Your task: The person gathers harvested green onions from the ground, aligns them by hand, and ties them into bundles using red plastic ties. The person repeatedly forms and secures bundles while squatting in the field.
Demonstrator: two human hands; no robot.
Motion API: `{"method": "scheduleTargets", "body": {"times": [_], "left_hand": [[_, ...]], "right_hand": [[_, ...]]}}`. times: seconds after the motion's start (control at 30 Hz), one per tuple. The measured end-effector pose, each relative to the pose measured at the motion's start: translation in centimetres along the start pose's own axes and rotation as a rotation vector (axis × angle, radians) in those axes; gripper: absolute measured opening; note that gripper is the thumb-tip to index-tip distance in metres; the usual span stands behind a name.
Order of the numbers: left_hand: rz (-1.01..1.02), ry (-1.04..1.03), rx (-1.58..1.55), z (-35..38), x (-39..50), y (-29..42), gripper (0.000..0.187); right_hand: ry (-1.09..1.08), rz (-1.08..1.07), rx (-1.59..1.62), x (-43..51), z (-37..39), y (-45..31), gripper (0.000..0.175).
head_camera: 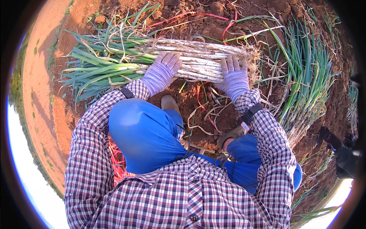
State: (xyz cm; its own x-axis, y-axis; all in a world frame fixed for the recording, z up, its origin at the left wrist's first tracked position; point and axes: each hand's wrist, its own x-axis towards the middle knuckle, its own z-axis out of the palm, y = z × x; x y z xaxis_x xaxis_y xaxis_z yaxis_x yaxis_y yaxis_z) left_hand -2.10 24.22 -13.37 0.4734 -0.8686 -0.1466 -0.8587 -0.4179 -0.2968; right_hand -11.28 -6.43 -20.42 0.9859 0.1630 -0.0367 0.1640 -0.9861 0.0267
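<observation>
A thick bundle of long green onions (197, 61) lies crosswise on the soil before me, green leaves to the left and roots to the right. My left hand (161, 71), in a purple-grey knit glove, is on the stalks where white turns to green. Its fingers reach over the top, with the thumb at the near side. Close to the roots (251, 61), my gloved right hand (235, 74) holds the white ends in the same way. Red plastic twine (211, 15) shows on the soil beyond the bundle, and more strands appear on its near side.
To the right lies a large pile of green onions (303, 68). Red strands (116, 160) are heaped by my left side. My boots (170, 103) stand on brown soil (160, 98) among dry leaf scraps. A dark object (343, 154) at the right edge is unclear.
</observation>
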Motion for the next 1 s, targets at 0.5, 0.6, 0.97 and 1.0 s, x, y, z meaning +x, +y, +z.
{"method": "scheduleTargets", "body": {"times": [0.5, 0.6, 0.97, 1.0], "left_hand": [[-0.149, -0.344, -0.044, -3.6, -1.5, -7.3, 0.083], [-0.131, -0.250, 0.005, -2.4, -1.3, -8.3, 0.068], [-0.303, -0.284, 0.094, -0.7, -4.5, -2.5, 0.113], [-0.296, -0.277, 0.102, -0.8, -4.4, -2.6, 0.116]], "right_hand": [[-0.062, -0.001, 0.041, 1.1, 0.8, 0.9, 0.107], [-0.046, 0.018, 0.073, 1.2, 1.3, 1.0, 0.108], [0.035, -0.020, 0.021, 0.0, 1.5, 0.8, 0.111], [0.042, -0.021, 0.015, 0.0, 1.6, 0.8, 0.111]]}}
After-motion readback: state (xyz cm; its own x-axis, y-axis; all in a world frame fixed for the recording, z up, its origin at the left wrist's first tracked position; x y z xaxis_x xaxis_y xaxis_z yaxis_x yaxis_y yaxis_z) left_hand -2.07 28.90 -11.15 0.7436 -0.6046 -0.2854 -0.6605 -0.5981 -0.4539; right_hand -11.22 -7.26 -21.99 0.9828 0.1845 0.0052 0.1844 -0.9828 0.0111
